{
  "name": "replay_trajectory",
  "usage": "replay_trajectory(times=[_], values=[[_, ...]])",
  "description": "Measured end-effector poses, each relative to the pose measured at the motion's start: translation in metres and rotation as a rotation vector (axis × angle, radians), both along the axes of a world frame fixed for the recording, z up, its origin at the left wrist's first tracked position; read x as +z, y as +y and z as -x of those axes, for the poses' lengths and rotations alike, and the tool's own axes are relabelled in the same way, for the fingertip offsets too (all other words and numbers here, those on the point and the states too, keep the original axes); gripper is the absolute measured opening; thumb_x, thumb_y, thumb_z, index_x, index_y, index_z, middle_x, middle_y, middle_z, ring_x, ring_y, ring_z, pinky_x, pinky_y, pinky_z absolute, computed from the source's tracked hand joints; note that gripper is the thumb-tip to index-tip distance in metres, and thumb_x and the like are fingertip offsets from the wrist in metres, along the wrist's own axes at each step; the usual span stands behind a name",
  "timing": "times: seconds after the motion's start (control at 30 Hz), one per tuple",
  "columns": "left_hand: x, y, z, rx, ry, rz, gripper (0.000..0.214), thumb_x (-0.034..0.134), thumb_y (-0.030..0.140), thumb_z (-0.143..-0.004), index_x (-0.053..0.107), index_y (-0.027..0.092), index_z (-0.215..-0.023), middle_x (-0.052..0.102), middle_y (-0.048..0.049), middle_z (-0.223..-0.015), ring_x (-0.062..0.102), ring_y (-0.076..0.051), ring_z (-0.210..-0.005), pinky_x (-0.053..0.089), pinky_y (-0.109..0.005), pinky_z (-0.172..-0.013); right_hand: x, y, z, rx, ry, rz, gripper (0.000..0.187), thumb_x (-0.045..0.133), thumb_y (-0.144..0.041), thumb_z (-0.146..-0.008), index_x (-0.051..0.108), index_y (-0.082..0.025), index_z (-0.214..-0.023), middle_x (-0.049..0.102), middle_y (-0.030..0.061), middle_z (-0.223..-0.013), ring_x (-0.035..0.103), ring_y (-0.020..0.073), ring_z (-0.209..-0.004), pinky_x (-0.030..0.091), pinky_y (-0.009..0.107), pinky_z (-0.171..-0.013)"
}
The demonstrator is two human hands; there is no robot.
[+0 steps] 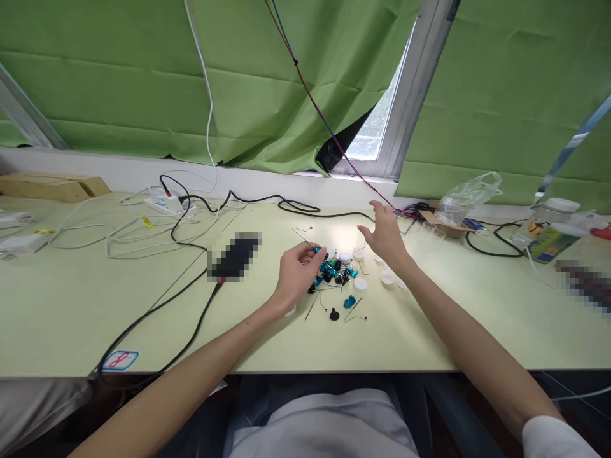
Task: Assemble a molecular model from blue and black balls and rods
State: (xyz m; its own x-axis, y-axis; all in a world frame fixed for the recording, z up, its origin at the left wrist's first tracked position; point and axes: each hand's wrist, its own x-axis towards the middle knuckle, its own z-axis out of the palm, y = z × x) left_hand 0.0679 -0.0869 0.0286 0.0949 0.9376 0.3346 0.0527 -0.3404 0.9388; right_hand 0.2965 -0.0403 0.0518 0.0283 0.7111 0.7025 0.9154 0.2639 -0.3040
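At the left edge of a small pile of parts, my left hand (pixel 296 272) is closed, thumb and fingers pinched on a small shiny blue part (pixel 318 252). A thin bent wire (pixel 301 230) with a small tip sticks up beside those fingers. My right hand (pixel 383 234) is raised above the table behind the pile, fingers and thumb apart, holding nothing. Blue and black pieces lie mixed in the pile. Nearer me are a loose blue piece (pixel 350 301), a black disc with a stem (pixel 334 314) and several thin metal rods. A white round cap (pixel 359 285) lies right of the pile.
A pixelated dark device (pixel 236 257) with a black cable lies left. White and black cables (pixel 174 222) run along the back left. At the back right are an open cardboard box (pixel 443 222), a clear plastic bag (pixel 470 197) and a clear jar (pixel 548 219). Green curtains hang behind.
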Motion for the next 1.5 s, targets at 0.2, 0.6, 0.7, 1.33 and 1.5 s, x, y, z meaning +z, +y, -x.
replay_trajectory(times=[0.2,0.6,0.7,1.33,1.5], values=[[-0.001,0.001,0.000,-0.012,0.012,0.009,0.032,0.069,0.047,-0.079,0.066,0.016,-0.084,0.058,0.0003,-0.065,0.048,-0.009,-0.047,0.039,-0.023,-0.047,-0.014,0.008,0.005,0.049,0.104,0.050,0.057,0.057,-0.023,-0.085,0.037,-0.016,-0.138,0.064,0.0161,-0.106,0.062,0.0309,-0.089,0.050,0.050,-0.083],[0.003,0.000,0.001,-0.043,-0.036,-0.044,0.030,0.070,0.046,-0.080,0.066,0.017,-0.087,0.057,0.0004,-0.067,0.050,-0.010,-0.049,0.043,-0.024,-0.048,-0.023,0.000,0.010,0.214,0.402,-0.008,0.040,0.065,-0.035,-0.083,0.051,-0.019,-0.116,0.072,0.0127,-0.101,0.069,0.0263,-0.089,0.055,0.046,-0.084],[0.006,-0.001,0.002,-0.038,-0.080,-0.081,0.028,0.070,0.043,-0.081,0.067,0.018,-0.091,0.057,0.0002,-0.071,0.051,-0.009,-0.049,0.044,-0.025,-0.048,-0.013,-0.013,0.018,0.243,0.306,-0.141,0.030,0.062,-0.035,-0.087,0.055,-0.020,-0.112,0.070,0.0106,-0.103,0.067,0.0258,-0.095,0.053,0.045,-0.090],[0.007,-0.001,0.001,-0.078,-0.073,-0.078,0.025,0.072,0.040,-0.080,0.068,0.017,-0.090,0.059,0.0000,-0.065,0.050,-0.011,-0.048,0.044,-0.027,-0.050,-0.023,-0.048,0.040,0.627,-0.030,0.005,0.035,0.051,-0.026,-0.097,0.051,-0.031,-0.132,0.054,0.0084,-0.108,0.061,0.0233,-0.094,0.056,0.041,-0.081],[0.006,-0.002,0.002,-0.115,-0.048,-0.055,0.027,0.072,0.041,-0.080,0.067,0.019,-0.094,0.059,0.0004,-0.065,0.051,-0.011,-0.049,0.044,-0.027,-0.051,-0.023,-0.048,0.041,0.635,-0.020,0.012,0.036,0.051,-0.026,-0.097,0.050,-0.032,-0.133,0.055,0.0087,-0.109,0.061,0.0235,-0.095,0.057,0.040,-0.078]])
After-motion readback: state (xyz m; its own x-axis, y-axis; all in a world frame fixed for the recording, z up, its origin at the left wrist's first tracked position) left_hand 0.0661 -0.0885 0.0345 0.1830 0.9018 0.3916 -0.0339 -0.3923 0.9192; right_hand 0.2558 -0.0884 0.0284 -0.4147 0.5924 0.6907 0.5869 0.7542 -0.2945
